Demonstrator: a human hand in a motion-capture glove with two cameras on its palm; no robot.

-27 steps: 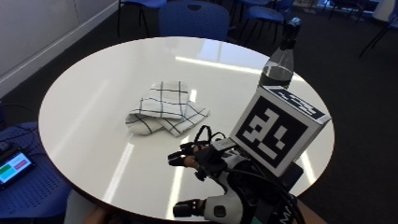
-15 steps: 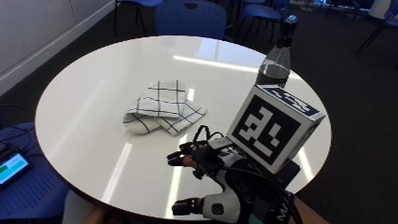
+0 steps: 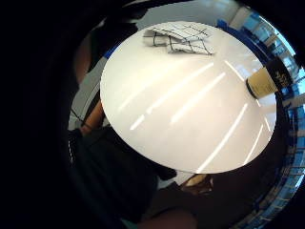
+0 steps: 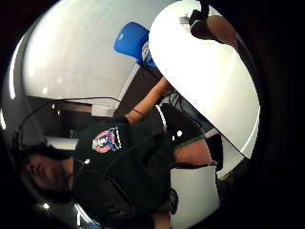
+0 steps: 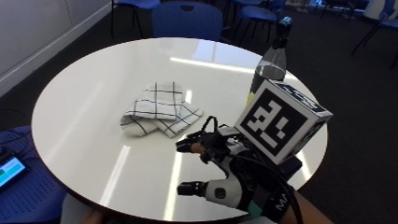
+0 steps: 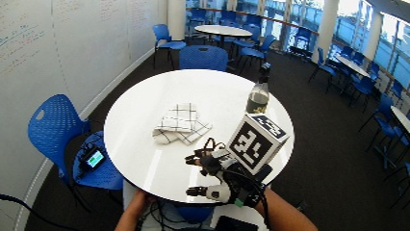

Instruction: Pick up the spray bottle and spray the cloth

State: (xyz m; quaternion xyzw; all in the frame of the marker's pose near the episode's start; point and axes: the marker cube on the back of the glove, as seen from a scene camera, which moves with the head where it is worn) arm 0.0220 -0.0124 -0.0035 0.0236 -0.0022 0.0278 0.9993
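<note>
My gloved hand [image 5: 208, 147] had crept forward over the table [image 5: 93, 102], fingers loosely curled, holding nothing; bottle [image 5: 271, 63] and cloth [image 5: 160, 109] remained untouched.

No lettering is legible, even on the spray bottle [image 3: 268, 81] label.

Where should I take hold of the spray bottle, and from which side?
The spray bottle stands upright near the table's far right edge, clear of the cloth. Probably wrap the right hand around its wide lower body, coming from the near side, leaving the narrow neck and nozzle free for the trigger.
</note>
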